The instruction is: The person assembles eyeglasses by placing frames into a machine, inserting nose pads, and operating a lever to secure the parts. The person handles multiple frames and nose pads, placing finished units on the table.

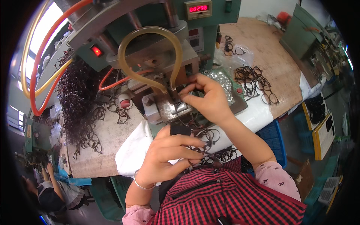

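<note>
My right hand (212, 99) reaches into the work area of a green press machine (150, 56). Its thumb and fingers pinch an eyeglass frame (177, 114) at the metal fixture (167, 107); a thin dark rim curves out below, and the fingertips hide the rest. Closer to my body, my left hand (165, 155) is curled around several dark eyeglass frames (210, 137), and a black band (180, 130) wraps one of its fingers. More frames lie in a heap by my apron, partly covered by that hand.
A large pile of dark frames (77, 97) rises at the left. Right of the press sit a green tray of small clear pieces (225, 84) and loose frames (251, 78) on the wooden table (277, 56). Hoses (123, 41) loop before the press. Another person (56, 191) works at lower left.
</note>
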`<act>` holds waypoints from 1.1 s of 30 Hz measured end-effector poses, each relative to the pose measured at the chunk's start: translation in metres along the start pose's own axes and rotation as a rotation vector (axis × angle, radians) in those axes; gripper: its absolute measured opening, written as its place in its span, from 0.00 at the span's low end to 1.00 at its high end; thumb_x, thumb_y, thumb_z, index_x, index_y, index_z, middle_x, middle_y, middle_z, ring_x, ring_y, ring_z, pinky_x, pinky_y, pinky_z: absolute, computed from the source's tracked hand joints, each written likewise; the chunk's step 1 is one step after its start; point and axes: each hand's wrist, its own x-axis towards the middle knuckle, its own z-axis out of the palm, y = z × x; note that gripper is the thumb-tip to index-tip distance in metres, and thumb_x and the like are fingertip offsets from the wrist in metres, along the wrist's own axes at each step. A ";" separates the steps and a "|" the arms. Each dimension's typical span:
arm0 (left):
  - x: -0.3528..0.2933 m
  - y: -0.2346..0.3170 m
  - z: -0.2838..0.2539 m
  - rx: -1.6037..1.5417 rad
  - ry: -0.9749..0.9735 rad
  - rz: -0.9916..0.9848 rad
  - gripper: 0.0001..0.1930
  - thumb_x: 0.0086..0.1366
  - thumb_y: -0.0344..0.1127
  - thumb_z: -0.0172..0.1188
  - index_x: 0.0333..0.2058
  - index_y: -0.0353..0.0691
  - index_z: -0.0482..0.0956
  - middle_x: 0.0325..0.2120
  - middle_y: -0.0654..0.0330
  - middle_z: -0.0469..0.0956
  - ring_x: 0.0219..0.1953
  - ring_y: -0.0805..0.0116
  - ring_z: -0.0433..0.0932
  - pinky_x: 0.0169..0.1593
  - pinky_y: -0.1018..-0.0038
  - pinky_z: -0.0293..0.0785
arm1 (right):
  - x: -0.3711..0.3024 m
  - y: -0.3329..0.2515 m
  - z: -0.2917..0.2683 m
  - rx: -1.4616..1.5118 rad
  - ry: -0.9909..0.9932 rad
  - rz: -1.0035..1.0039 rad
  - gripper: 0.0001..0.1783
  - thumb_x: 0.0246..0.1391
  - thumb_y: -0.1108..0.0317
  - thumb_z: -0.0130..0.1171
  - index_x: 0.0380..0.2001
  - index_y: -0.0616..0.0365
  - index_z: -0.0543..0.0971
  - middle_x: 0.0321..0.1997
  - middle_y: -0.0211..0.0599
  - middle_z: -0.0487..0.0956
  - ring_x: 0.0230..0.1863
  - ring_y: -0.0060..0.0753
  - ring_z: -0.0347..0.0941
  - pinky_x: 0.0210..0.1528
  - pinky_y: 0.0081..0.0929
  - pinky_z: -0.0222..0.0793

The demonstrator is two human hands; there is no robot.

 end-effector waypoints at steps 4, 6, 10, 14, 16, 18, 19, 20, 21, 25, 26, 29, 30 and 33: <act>0.019 0.007 -0.015 -0.049 -0.226 0.073 0.07 0.41 0.32 0.74 0.24 0.41 0.88 0.48 0.50 0.83 0.44 0.53 0.78 0.49 0.64 0.71 | -0.005 0.007 0.008 0.054 0.056 0.023 0.24 0.49 0.79 0.65 0.51 0.68 0.72 0.38 0.38 0.83 0.43 0.22 0.78 0.49 0.21 0.70; 0.031 0.002 -0.023 -0.121 -0.344 0.158 0.08 0.41 0.33 0.74 0.23 0.41 0.88 0.47 0.50 0.83 0.44 0.52 0.78 0.48 0.64 0.71 | -0.005 0.009 0.013 0.118 0.037 0.054 0.28 0.48 0.80 0.65 0.54 0.67 0.71 0.37 0.35 0.82 0.42 0.21 0.77 0.49 0.20 0.70; 0.031 0.000 -0.027 -0.440 -0.116 0.167 0.09 0.44 0.33 0.78 0.25 0.43 0.87 0.39 0.54 0.84 0.37 0.59 0.79 0.39 0.69 0.73 | -0.004 -0.006 0.026 0.384 -0.007 0.129 0.33 0.48 0.81 0.67 0.58 0.67 0.68 0.34 0.32 0.80 0.41 0.21 0.76 0.48 0.19 0.71; 0.000 -0.004 -0.007 -0.454 0.646 0.205 0.20 0.53 0.43 0.75 0.38 0.36 0.82 0.31 0.53 0.77 0.30 0.66 0.77 0.33 0.76 0.74 | -0.007 0.000 0.032 0.468 0.076 0.153 0.32 0.48 0.83 0.65 0.58 0.67 0.69 0.34 0.32 0.80 0.40 0.21 0.75 0.47 0.19 0.71; -0.022 0.007 -0.007 -0.321 0.800 0.264 0.15 0.57 0.42 0.68 0.35 0.37 0.76 0.30 0.57 0.70 0.31 0.69 0.69 0.34 0.78 0.67 | -0.010 -0.005 0.031 0.464 0.091 0.177 0.31 0.49 0.83 0.65 0.57 0.67 0.69 0.35 0.33 0.80 0.41 0.21 0.75 0.47 0.19 0.71; -0.044 0.014 -0.015 -0.181 0.808 0.364 0.12 0.60 0.40 0.61 0.31 0.39 0.70 0.29 0.61 0.62 0.31 0.72 0.61 0.34 0.79 0.60 | -0.014 -0.012 0.029 0.479 0.088 0.225 0.29 0.52 0.84 0.61 0.59 0.67 0.69 0.40 0.35 0.81 0.45 0.23 0.76 0.50 0.21 0.71; -0.051 0.014 -0.015 -0.091 0.791 0.387 0.11 0.62 0.39 0.58 0.30 0.39 0.67 0.28 0.63 0.58 0.32 0.74 0.57 0.34 0.80 0.57 | -0.020 -0.017 0.029 0.483 0.086 0.232 0.29 0.53 0.84 0.60 0.59 0.67 0.68 0.41 0.36 0.81 0.47 0.24 0.76 0.51 0.22 0.71; -0.054 0.020 -0.016 0.026 0.781 0.405 0.10 0.60 0.38 0.60 0.31 0.40 0.70 0.30 0.64 0.61 0.33 0.74 0.61 0.35 0.80 0.61 | -0.024 -0.022 0.028 0.493 0.081 0.244 0.29 0.53 0.83 0.59 0.60 0.67 0.68 0.43 0.37 0.81 0.48 0.24 0.76 0.52 0.23 0.71; -0.048 0.021 -0.016 0.180 0.743 0.403 0.10 0.59 0.37 0.63 0.31 0.40 0.72 0.32 0.64 0.64 0.35 0.74 0.64 0.35 0.79 0.65 | -0.028 -0.026 0.021 0.401 0.002 0.196 0.28 0.57 0.81 0.57 0.61 0.67 0.67 0.46 0.40 0.82 0.52 0.26 0.76 0.56 0.24 0.69; -0.002 0.009 0.002 0.837 0.560 0.427 0.12 0.53 0.32 0.74 0.35 0.42 0.82 0.40 0.66 0.75 0.41 0.73 0.78 0.37 0.78 0.81 | -0.030 0.009 -0.010 0.059 0.080 -0.033 0.18 0.54 0.74 0.63 0.50 0.62 0.78 0.47 0.38 0.83 0.50 0.30 0.78 0.52 0.26 0.72; 0.005 -0.010 0.010 0.888 0.538 0.496 0.13 0.51 0.31 0.77 0.36 0.43 0.84 0.41 0.67 0.78 0.42 0.73 0.81 0.37 0.77 0.85 | -0.030 0.027 -0.027 -0.198 0.173 -0.062 0.16 0.53 0.74 0.64 0.47 0.61 0.81 0.48 0.40 0.83 0.52 0.36 0.78 0.54 0.31 0.72; 0.017 -0.040 0.023 0.991 0.581 0.702 0.10 0.56 0.32 0.75 0.36 0.39 0.83 0.39 0.64 0.78 0.40 0.74 0.80 0.41 0.79 0.85 | -0.036 0.060 -0.060 -0.832 0.312 -0.121 0.15 0.48 0.72 0.65 0.41 0.58 0.84 0.52 0.42 0.80 0.61 0.49 0.71 0.57 0.43 0.69; 0.020 -0.038 0.026 0.946 0.593 0.697 0.10 0.57 0.33 0.74 0.36 0.39 0.83 0.39 0.64 0.78 0.40 0.74 0.80 0.41 0.80 0.85 | -0.039 0.070 -0.066 -0.976 0.308 -0.149 0.15 0.47 0.71 0.65 0.41 0.58 0.84 0.54 0.43 0.79 0.62 0.51 0.69 0.57 0.45 0.69; 0.010 -0.023 0.016 0.862 0.454 0.653 0.10 0.55 0.32 0.74 0.35 0.40 0.84 0.40 0.63 0.78 0.37 0.72 0.79 0.37 0.80 0.84 | -0.047 0.090 -0.071 -1.145 0.320 -0.133 0.13 0.46 0.71 0.65 0.38 0.56 0.84 0.57 0.42 0.78 0.66 0.51 0.66 0.56 0.45 0.69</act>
